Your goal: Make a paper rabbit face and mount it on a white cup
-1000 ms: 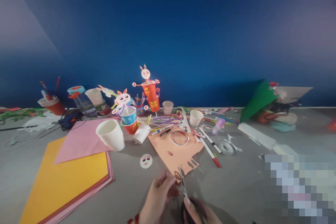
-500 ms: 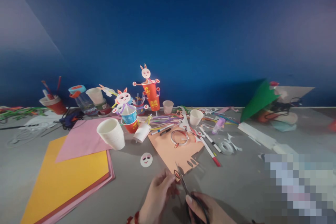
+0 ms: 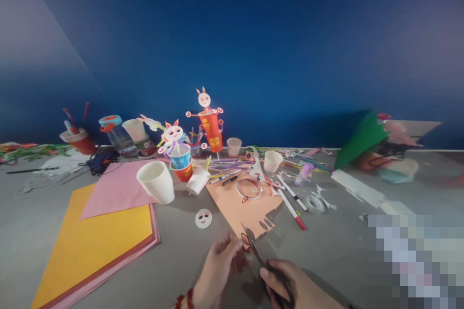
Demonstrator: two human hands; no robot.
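My left hand pinches a small paper piece with a dark leaf-shaped outline and a red middle. My right hand is wrapped round the handles of black scissors. The blades reach up beside the outlined piece, close to my left fingertips. Just beyond lies an orange paper sheet with several cut-outs along its near edge. Another small outlined leaf shape rests on it by a ring of tape. Left of the sheet is a round white paper face.
A white cup and stacked yellow paper are on the left. Rabbit figures on cups, a red one and a blue one, stand behind. Markers, clear tape and a glue stick lie right.
The view has shifted slightly, so the table things appear a little to the right. My hands keep the same holds on the paper piece and the scissors.
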